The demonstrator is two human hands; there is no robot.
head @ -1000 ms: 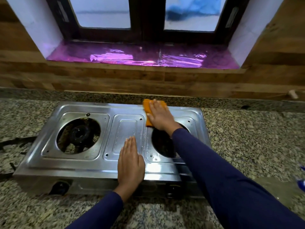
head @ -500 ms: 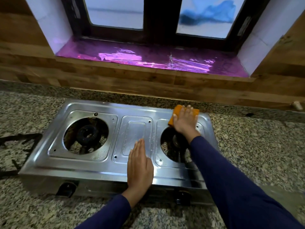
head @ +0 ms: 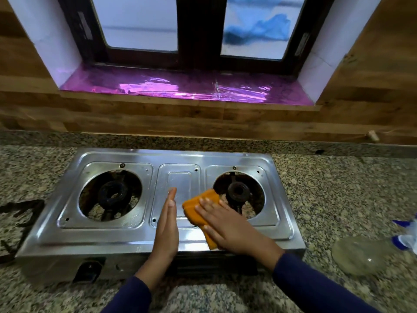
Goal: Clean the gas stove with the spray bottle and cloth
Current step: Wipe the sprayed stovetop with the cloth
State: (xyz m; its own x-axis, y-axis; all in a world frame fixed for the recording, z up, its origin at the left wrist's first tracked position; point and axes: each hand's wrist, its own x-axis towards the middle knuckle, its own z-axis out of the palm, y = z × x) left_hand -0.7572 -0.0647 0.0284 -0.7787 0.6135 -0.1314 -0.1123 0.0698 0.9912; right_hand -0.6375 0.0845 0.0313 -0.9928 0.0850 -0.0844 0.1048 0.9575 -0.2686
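The right hand (head: 230, 229) lies flat, fingers straight, pressing the orange cloth (head: 198, 206) onto the gas stove (head: 90, 236) near its front edge, its palm hiding part of the cloth. The left hand (head: 168, 224) stands edgewise just beside, straight-fingered, holding nothing. The spray bottle (head: 361, 254), blurred and cut off, lies on the desk (head: 338, 199) at the right.

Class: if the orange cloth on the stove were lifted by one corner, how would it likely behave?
Probably floppy: the orange cloth bunches in folds under the right hand. Likely light, being thin. It may slide easily on the smooth steel stove.
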